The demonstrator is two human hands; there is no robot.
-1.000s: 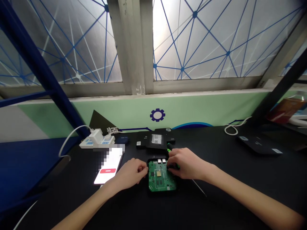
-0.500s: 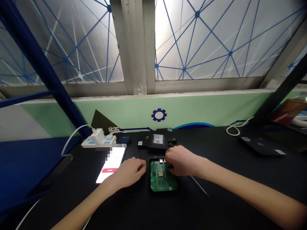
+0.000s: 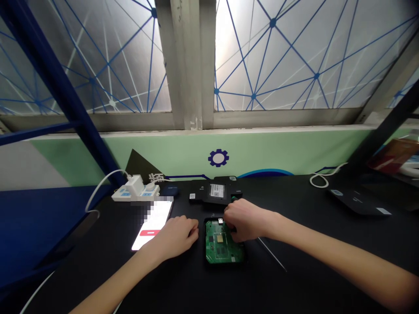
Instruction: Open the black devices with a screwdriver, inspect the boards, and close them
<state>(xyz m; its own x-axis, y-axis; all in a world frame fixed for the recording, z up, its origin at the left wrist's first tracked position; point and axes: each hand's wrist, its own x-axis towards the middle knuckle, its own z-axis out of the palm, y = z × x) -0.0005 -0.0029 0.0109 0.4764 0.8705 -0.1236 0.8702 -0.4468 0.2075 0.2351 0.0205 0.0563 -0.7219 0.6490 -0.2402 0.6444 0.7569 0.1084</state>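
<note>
An uncovered green circuit board (image 3: 225, 250) sits in a shallow black case on the black table. Curled over its upper right corner is my right hand (image 3: 244, 219); its fingers are closed and what they may hold is hidden. A small green-tipped thing (image 3: 233, 199) shows just beyond the knuckles. From beneath my right wrist a thin metal rod (image 3: 272, 254) runs out across the table; its other end is covered. My left hand (image 3: 181, 235) rests left of the board, loosely closed with no object visible in it. Its back partly overlaps a lit phone (image 3: 152, 222).
Behind the board lie black casing parts with a white label (image 3: 217, 191). A white power strip (image 3: 135, 192) with plugs and a cable stands at the back left. Another flat black cover (image 3: 358, 201) and a coiled white cable (image 3: 319, 179) are at the right.
The view has shifted very slightly. My right hand has moved a little left over the board's corner, covering a connector there. My left hand has stayed nearly still.
</note>
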